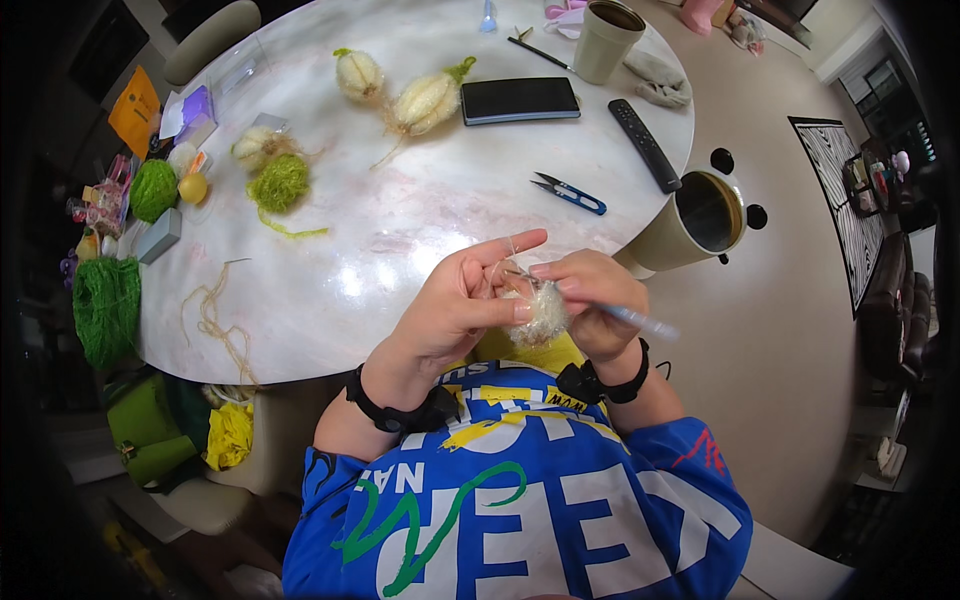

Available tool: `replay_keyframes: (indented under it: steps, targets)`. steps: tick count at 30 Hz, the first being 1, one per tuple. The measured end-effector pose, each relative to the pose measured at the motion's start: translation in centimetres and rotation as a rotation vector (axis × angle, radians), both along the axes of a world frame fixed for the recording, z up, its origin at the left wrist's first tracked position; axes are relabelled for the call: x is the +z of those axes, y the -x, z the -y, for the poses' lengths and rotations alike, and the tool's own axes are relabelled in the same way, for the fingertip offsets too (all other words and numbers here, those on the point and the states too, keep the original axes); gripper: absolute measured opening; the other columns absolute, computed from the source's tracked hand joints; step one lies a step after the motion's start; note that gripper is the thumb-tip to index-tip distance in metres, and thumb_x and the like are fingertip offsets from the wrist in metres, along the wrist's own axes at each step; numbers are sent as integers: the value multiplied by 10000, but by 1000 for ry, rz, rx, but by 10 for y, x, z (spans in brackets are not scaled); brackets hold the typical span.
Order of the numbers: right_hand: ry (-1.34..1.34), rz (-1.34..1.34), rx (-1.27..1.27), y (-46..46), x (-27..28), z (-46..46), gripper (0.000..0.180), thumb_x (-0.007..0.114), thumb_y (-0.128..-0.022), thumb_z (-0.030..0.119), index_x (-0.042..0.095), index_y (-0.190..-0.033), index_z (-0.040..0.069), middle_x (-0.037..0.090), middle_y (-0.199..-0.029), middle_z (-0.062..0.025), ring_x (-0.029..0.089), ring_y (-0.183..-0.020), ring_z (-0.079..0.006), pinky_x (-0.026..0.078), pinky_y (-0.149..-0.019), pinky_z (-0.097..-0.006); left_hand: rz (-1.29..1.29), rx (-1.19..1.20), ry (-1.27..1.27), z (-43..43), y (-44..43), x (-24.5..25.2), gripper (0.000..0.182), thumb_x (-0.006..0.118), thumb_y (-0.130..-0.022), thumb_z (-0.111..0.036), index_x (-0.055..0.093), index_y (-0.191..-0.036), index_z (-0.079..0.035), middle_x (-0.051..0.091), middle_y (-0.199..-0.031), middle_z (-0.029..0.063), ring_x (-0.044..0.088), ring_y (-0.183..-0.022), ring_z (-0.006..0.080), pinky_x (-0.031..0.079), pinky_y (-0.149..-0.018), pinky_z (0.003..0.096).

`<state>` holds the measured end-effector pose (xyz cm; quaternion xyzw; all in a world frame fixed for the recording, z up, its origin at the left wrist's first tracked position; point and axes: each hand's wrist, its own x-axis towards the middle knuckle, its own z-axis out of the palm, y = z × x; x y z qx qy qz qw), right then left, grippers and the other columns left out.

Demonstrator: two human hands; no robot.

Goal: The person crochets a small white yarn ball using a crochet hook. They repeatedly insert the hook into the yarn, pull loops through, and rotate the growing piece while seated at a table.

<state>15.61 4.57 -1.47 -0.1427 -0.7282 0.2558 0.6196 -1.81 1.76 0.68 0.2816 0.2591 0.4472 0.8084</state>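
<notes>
My left hand (466, 292) pinches a small fuzzy cream crochet piece (541, 318) between thumb and fingers. Cream yarn loops around its raised index finger. In my right hand (600, 300) is a crochet hook (637, 321) with a pale bluish handle, its metal tip at the top edge of the piece. Both hands are above my lap, by the near edge of the marble-look table (360, 315). Blue-handled thread snips (570, 194) lie beyond them. Farther off rest two cream crocheted pieces with green tops, one larger (426, 103) and one smaller (359, 76).
A phone (521, 100), a remote control (643, 145) and a cup (607, 41) stand or lie at the far right. A large bin (682, 225) is beside the table. Green yarn balls (279, 183), a grey box (158, 235) and loose tan yarn (223, 330) are at left.
</notes>
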Motion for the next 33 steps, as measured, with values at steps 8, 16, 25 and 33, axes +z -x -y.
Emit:
replay_keyframes:
  steps: [8, 16, 25, 33]
  targets:
    - [912, -529, 301, 2, -7, 11, 245, 428, -1006, 312, 408, -1045, 70, 651, -771, -168, 668, -710, -236, 516, -634, -282, -20, -49, -140, -6, 9, -3, 727, 683, -748, 56, 360, -1399, 62, 635, -847, 29, 588, -757, 65, 451, -712, 165]
    - [-499, 372, -366, -7, 10, 1, 282, 715, -679, 72, 690, -958, 90, 661, -997, -102, 627, -710, -200, 453, -570, -265, -170, 141, -170, 5, -6, 2, 711, 682, -773, 38, 358, -1405, 52, 636, -879, 26, 597, -801, 75, 474, -776, 197]
    - [703, -465, 369, -5, -2, -3, 208, 480, -993, 253, 455, -1057, 57, 653, -844, -169, 648, -792, -213, 515, -700, -297, 64, -150, -138, -9, 18, -11, 764, 696, -686, 47, 384, -1383, 69, 677, -975, 77, 654, -877, 146, 498, -849, 267]
    - [741, -377, 281, 9, -13, 2, 193, 592, -941, 149, 555, -1065, 7, 624, -969, -63, 601, -868, -116, 491, -784, -249, -84, 89, -168, -5, -3, -5, 676, 648, -755, 70, 393, -1381, 55, 596, -1207, 130, 611, -976, 135, 474, -866, 240]
